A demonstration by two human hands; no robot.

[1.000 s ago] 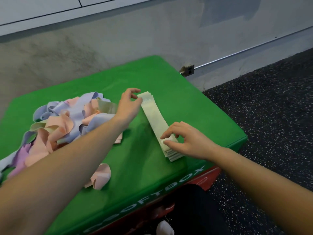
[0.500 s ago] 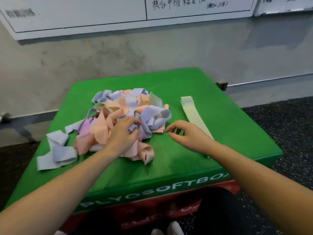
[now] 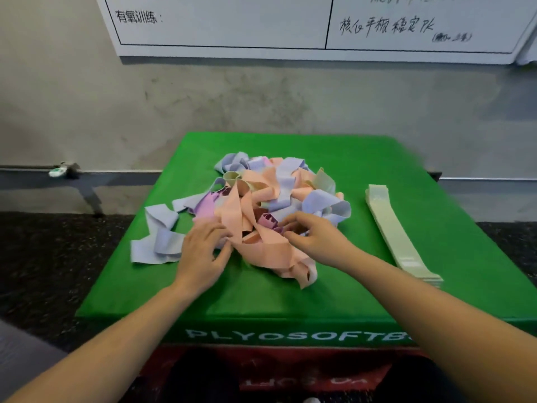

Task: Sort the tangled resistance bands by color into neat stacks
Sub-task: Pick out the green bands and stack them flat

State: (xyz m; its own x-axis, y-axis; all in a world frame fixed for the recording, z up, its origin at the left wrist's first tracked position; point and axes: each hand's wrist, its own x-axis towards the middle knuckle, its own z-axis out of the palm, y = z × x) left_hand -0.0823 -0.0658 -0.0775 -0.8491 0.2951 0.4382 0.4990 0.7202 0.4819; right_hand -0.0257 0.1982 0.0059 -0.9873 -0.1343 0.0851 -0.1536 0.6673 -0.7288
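A tangled pile of resistance bands (image 3: 279, 196) in peach, lilac-blue, purple and pale green lies in the middle of the green plyo soft box (image 3: 290, 298). A neat stack of pale green bands (image 3: 392, 228) lies flat to the pile's right. My left hand (image 3: 203, 254) sits at the pile's near-left edge, its fingers and thumb pinching a long peach band (image 3: 255, 248). My right hand (image 3: 316, 237) reaches into the near side of the pile with curled fingers, beside a rolled purple band (image 3: 268, 221). Its fingertips are buried among the bands, so its grip is hidden.
Loose lilac-blue bands (image 3: 162, 237) trail off the pile to the left. The box stands against a grey wall with a whiteboard (image 3: 290, 24) above. Dark speckled floor (image 3: 43, 257) surrounds it. A metal rail (image 3: 64, 170) runs along the wall's base.
My view swung left from the green stack to the pile. My right hand left the stack and moved into the pile; my left hand shifted to the pile's near edge.
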